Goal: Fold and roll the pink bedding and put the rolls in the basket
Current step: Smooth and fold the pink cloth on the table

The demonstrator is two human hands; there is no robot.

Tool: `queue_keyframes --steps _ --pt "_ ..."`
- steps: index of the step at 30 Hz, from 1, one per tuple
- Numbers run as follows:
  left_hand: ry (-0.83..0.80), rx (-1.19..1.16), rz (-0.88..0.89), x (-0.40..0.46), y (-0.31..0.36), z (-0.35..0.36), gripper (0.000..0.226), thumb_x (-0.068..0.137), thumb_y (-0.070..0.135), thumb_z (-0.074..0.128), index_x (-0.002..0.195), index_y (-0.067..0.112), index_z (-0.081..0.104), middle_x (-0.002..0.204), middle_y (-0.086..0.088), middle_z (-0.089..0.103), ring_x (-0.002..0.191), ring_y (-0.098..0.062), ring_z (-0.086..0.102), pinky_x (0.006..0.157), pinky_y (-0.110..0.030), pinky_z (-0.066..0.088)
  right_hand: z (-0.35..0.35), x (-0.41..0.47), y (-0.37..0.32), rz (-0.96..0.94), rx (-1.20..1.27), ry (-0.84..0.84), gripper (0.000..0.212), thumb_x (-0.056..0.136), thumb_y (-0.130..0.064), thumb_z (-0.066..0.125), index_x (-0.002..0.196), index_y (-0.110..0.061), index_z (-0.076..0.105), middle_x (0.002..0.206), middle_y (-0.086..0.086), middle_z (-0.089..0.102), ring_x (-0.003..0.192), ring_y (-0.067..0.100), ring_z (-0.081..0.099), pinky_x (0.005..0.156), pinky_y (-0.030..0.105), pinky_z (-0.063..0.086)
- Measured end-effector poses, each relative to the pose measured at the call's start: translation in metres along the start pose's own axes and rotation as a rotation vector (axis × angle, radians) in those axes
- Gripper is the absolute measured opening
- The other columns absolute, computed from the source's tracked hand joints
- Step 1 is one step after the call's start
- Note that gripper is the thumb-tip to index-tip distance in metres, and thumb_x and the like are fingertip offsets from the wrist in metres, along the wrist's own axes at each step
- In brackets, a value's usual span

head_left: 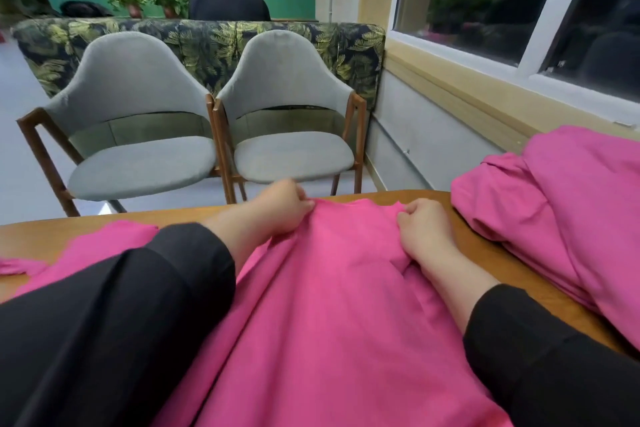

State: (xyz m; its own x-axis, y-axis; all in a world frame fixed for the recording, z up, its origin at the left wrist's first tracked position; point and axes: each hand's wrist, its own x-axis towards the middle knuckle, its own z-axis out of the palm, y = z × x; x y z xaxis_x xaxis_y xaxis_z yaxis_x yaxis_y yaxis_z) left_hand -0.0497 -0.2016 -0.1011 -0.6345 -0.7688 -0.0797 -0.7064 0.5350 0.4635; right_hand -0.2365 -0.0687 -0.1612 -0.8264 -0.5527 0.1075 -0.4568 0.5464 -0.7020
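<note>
Here the pink sheet [329, 305] lies on the wooden table [485, 253], its long axis running from 6 to 12 o'clock. The left hand [282, 208] at 11 and the right hand [424, 229] at 1 each pinch its far edge with curled fingers, equally near. The fabric is matte and wrinkled. A second pink heap [571, 211] lies at 3 o'clock; no basket shows.

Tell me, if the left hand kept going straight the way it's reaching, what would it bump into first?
Probably the right grey chair. The left hand grips the sheet at the table's far edge; past it there's only a gap, though depth is unclear.
</note>
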Motion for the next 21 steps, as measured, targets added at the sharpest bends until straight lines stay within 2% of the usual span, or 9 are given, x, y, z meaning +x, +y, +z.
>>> queue_keyframes --steps 2,3,6,9,12,14,16,21 --pt "0.027 -0.042 0.002 0.002 -0.016 0.016 0.03 0.098 0.034 0.059 0.085 0.009 0.068 0.076 -0.005 0.061 0.078 -0.023 0.056 0.058 -0.03 0.032 -0.004 0.002 0.003 0.004 -0.022 0.006 0.036 0.089 -0.007 0.056 0.056 -0.018 0.045 0.059 -0.005 0.043 0.072 0.028 0.048 0.055 0.028 0.028" --pt "0.041 -0.076 0.017 0.003 -0.021 0.019 0.032 0.097 0.037 0.06 0.082 0.009 0.068 0.073 -0.003 0.061 0.075 -0.021 0.056 0.056 -0.029 0.033 -0.007 0.004 0.004 0.015 -0.036 0.007 0.038 0.087 -0.006 0.057 0.053 -0.016 0.043 0.055 -0.004 0.041 0.067 0.027 0.045 0.051 0.03 0.025" --pt "0.016 -0.058 0.062 0.004 -0.02 0.02 0.03 0.098 0.041 0.058 0.084 0.015 0.067 0.074 0.003 0.06 0.074 -0.017 0.055 0.056 -0.025 0.035 -0.014 0.014 0.008 0.049 -0.055 0.022 0.03 0.083 -0.006 0.059 0.052 -0.006 0.056 0.054 0.011 0.054 0.062 0.034 0.053 0.047 0.029 0.032" --pt "-0.014 0.022 0.08 0.01 -0.017 0.025 0.023 0.099 0.038 0.055 0.087 0.021 0.064 0.084 0.0 0.062 0.085 -0.022 0.058 0.068 -0.028 0.039 -0.016 0.02 0.011 0.068 -0.027 0.032 0.016 0.081 -0.009 0.063 0.073 0.001 0.073 0.079 0.02 0.071 0.082 0.038 0.067 0.06 0.035 0.05" --pt "-0.025 0.025 0.084 0.019 -0.017 0.025 0.02 0.1 0.036 0.054 0.087 0.023 0.062 0.089 -0.001 0.062 0.091 -0.024 0.059 0.072 -0.028 0.039 -0.016 0.024 0.01 0.072 -0.085 -0.001 0.019 0.082 -0.013 0.064 0.068 -0.002 0.071 0.066 0.013 0.067 0.07 0.035 0.065 0.055 0.034 0.043" --pt "-0.04 0.015 0.07 0.023 -0.017 0.023 0.023 0.101 0.036 0.053 0.084 0.022 0.06 0.087 0.0 0.061 0.084 -0.022 0.058 0.067 -0.027 0.038 -0.015 0.029 0.01 0.069 -0.14 -0.025 0.026 0.081 -0.011 0.063 0.056 -0.007 0.06 0.055 0.007 0.056 0.056 0.029 0.053 0.049 0.03 0.035" --pt "-0.059 0.001 0.046 0.028 -0.016 0.02 0.025 0.101 0.037 0.053 0.081 0.023 0.058 0.079 0.002 0.059 0.072 -0.017 0.056 0.056 -0.027 0.035 -0.014 0.035 0.009 0.075 -0.186 -0.042 0.027 0.078 -0.009 0.061 0.052 -0.011 0.053 0.051 0.006 0.05 0.052 0.028 0.047 0.046 0.029 0.032" --pt "-0.074 -0.044 0.027 0.037 -0.016 0.017 0.023 0.099 0.039 0.057 0.088 0.02 0.063 0.072 0.004 0.057 0.063 -0.013 0.053 0.05 -0.025 0.035 -0.011 0.045 0.012 0.086 -0.237 -0.056 0.013 0.077 -0.01 0.059 0.065 -0.008 0.063 0.059 0.011 0.061 0.056 0.03 0.056 0.044 0.026 0.033"
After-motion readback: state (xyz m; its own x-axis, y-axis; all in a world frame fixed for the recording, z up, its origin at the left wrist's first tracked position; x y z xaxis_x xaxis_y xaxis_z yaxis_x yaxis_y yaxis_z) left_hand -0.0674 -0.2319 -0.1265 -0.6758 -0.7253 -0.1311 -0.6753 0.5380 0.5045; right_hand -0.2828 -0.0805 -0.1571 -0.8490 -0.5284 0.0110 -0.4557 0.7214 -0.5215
